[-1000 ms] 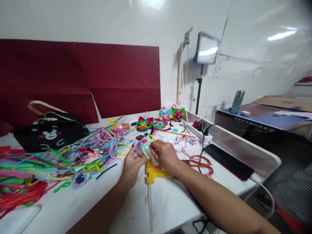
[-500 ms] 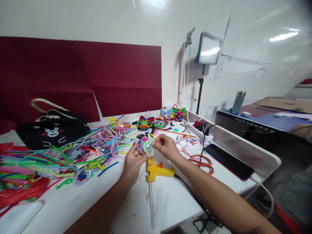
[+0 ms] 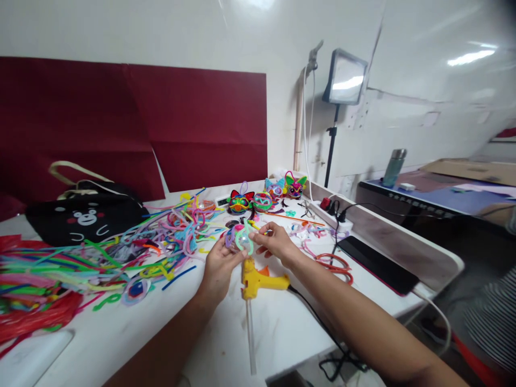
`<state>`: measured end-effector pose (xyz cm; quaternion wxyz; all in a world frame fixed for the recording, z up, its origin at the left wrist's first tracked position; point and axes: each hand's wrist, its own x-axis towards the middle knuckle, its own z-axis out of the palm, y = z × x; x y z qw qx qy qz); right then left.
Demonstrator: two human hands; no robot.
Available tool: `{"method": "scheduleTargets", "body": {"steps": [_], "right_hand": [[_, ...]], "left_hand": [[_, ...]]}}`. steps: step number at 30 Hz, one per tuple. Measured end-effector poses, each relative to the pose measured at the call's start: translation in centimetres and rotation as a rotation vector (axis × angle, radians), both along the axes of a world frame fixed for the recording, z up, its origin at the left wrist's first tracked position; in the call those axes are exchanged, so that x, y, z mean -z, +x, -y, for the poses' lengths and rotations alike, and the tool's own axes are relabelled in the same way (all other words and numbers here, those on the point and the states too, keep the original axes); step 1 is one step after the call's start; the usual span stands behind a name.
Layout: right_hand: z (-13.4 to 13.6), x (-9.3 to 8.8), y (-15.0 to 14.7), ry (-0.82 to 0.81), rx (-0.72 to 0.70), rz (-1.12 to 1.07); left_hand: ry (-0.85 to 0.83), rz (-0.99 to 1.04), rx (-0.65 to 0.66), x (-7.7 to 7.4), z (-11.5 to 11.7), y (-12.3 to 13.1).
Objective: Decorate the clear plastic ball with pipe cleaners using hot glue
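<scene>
My left hand point(image 3: 217, 266) grips a clear ball point(image 3: 243, 244) from its left and lower side. Purple, pink and light green pipe cleaners are curled on the ball. With bent fingers, my right hand point(image 3: 276, 244) holds the light green pipe cleaner point(image 3: 250, 243) at the ball's right side; its fingertips are partly hidden. Just below the ball a yellow glue gun point(image 3: 256, 282) rests on the white table point(image 3: 217, 344), a clear glue stick point(image 3: 250, 338) jutting from it toward me.
Loose pipe cleaners point(image 3: 108, 266) heap up on the left by a black bag point(image 3: 86, 219). Several decorated balls point(image 3: 241, 202) stand behind my hands. On the right lie orange-handled scissors point(image 3: 336, 267), a phone point(image 3: 377, 264) and a power strip point(image 3: 336, 215) with cords. A person's striped sleeve point(image 3: 492, 312) shows far right.
My right fingers have shifted slightly, spreading a little and pressing closer against the green pipe cleaner. The left hand keeps the ball in nearly the same spot.
</scene>
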<state>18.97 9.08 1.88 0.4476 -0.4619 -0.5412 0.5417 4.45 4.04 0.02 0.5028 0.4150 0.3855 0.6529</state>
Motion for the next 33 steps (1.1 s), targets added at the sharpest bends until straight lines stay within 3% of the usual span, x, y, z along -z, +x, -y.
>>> {"method": "scheduleTargets", "body": {"steps": [8, 14, 23, 33], "right_hand": [[0.8, -0.5, -0.4, -0.122, -0.035, -0.115], [1.0, -0.3, -0.9, -0.115, -0.021, -0.226], [0.4, 1.5, -1.3, 0.198, 0.036, -0.125], [1.3, -0.1, -0.5, 0.317, 0.094, 0.089]], "left_hand": [[-0.005, 0.011, -0.002, -0.2, 0.0, 0.0], [0.003, 0.001, 0.024, -0.3, 0.0, 0.0], [-0.002, 0.030, 0.067, 0.3, -0.3, -0.3], [-0.013, 0.027, 0.079, 0.4, -0.2, -0.2]]}}
